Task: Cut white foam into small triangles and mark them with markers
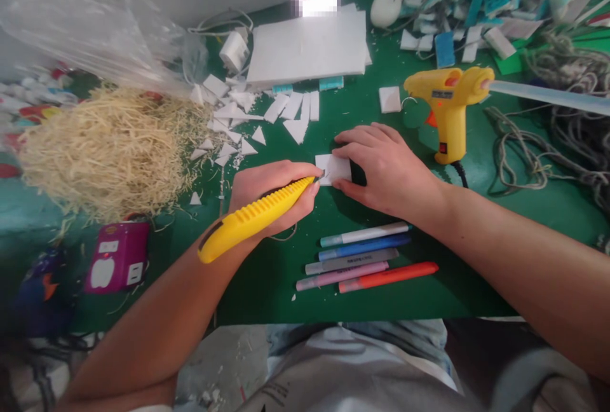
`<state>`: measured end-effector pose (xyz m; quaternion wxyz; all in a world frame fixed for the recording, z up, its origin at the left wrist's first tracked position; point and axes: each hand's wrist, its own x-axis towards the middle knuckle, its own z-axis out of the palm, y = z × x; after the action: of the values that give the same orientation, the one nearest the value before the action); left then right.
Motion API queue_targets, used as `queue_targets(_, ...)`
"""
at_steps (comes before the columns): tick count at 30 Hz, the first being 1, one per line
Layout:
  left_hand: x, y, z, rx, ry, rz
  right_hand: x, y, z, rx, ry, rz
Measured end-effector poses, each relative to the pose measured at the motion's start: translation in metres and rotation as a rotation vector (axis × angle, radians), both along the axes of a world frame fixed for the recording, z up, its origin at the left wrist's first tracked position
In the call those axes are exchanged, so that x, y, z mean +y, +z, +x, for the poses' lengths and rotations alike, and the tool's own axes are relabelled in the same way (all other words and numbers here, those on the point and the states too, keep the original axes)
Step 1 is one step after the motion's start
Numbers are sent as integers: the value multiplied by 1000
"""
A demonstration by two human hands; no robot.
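My left hand (pixel 260 184) is closed around a yellow snap-off utility knife (pixel 257 216), which slants up to the right. The knife's blade tip meets a small white foam piece (pixel 339 171) lying on the green table (pixel 271 291). With thumb and fingers at its right side, my right hand (pixel 388 173) grips that piece against the tabletop. Beyond the hands lie white foam offcuts (pixel 296 129), some triangular and some in strips. A white foam square (pixel 390 100) rests past my right hand. Several felt-tip markers (pixel 365 234) lie side by side nearer to me.
A yellow hot glue gun (pixel 448 113) stands at the right, near tangled grey cord (pixel 519 151). White foam sheets (pixel 309 46) and a white plug adapter (pixel 234 51) lie at the back. Straw-like shreds (pixel 105 151) and a magenta box (pixel 118 256) occupy the left.
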<state>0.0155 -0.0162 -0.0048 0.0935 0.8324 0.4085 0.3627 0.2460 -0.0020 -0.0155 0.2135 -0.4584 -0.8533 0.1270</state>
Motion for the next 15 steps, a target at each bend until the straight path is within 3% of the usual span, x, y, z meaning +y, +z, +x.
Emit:
queue_targets(7,1,0,0,43,20,-43,0,0,-1,-1,-5,-4)
queue_targets(15,3,8,-1,115,-117,10,0,1,-3,-22,-18,-7)
